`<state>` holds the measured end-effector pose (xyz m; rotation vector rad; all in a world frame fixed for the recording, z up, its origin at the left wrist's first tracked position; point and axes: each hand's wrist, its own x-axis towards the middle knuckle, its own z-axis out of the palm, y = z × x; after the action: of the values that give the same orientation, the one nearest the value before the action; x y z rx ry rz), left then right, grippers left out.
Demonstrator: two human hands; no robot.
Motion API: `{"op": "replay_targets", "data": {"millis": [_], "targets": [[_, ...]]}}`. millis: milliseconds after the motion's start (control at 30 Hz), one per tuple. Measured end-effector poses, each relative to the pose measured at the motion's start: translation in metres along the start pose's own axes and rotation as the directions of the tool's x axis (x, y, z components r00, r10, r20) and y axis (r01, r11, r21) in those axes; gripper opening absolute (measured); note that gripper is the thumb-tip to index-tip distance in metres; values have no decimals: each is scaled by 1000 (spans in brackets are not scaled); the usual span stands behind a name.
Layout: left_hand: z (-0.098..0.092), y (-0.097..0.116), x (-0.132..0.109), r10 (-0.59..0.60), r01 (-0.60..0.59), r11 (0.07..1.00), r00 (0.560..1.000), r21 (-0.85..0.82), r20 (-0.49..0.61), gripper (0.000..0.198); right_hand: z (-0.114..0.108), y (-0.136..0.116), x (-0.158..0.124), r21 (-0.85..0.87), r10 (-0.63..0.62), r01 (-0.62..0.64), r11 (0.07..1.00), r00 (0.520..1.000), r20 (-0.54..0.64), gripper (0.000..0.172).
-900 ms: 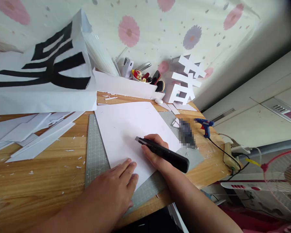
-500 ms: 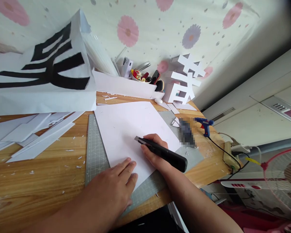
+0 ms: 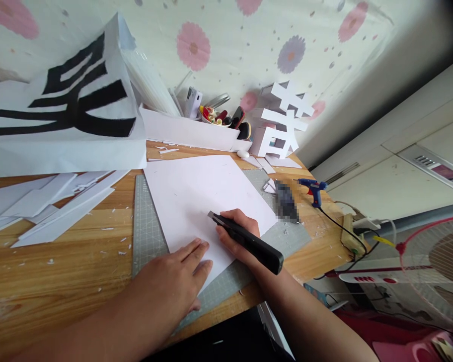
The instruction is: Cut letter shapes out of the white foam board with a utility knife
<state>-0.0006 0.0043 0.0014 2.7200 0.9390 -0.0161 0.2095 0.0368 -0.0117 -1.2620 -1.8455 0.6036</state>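
A white sheet of board (image 3: 196,193) lies on a grey cutting mat (image 3: 147,231) on the wooden table (image 3: 60,271). My left hand (image 3: 173,286) lies flat on the sheet's near corner, fingers stretched out and pressing it down. My right hand (image 3: 236,234) is closed round a black utility knife (image 3: 249,241). The knife's blade tip rests on the sheet just ahead of my fingers, and its handle points back to the right.
White offcuts (image 3: 49,203) lie at the left. A large sheet with black brushwork (image 3: 68,105) leans at the back left. A white cut-out character (image 3: 283,123), a tub of tools (image 3: 219,115) and a blue glue gun (image 3: 312,188) with its cord stand at the right.
Both hands and the knife have stayed almost where they were on the sheet. The view has drifted slightly, so everything sits a little lower left in the picture.
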Motion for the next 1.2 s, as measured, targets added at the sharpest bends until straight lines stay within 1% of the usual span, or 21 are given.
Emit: {"op": "replay_targets", "data": {"millis": [167, 267, 500, 633, 800, 1067, 1200], "targets": [[-2, -1, 1, 16, -16, 1000, 1000, 19, 9, 58, -4, -7, -5, -4, 9, -9, 1000, 1000, 23, 15], [-2, -2, 1, 30, -30, 999, 1000, 39, -9, 57, -6, -11, -8, -20, 1, -1, 1000, 1000, 26, 14], [0, -4, 0, 48, -45, 996, 998, 75, -36, 55, -6, -7, -15, -32, -23, 23, 999, 1000, 12, 14], [-3, -3, 1, 50, -47, 997, 998, 59, -47, 56, -8, -8, -18, -28, -37, 38, 999, 999, 15, 14], [-3, -3, 1, 42, -41, 998, 999, 48, -23, 60, -13, -11, -22, -31, -31, 32, 999, 999, 37, 14], [1, -5, 2, 38, -38, 999, 998, 10, -51, 61, -18, -12, -30, -72, -39, 43, 996, 998, 46, 14], [-1, -4, 2, 25, -26, 1000, 998, -7, -59, 60, -19, -8, -37, -63, -59, 62, 996, 997, 50, 14]]}}
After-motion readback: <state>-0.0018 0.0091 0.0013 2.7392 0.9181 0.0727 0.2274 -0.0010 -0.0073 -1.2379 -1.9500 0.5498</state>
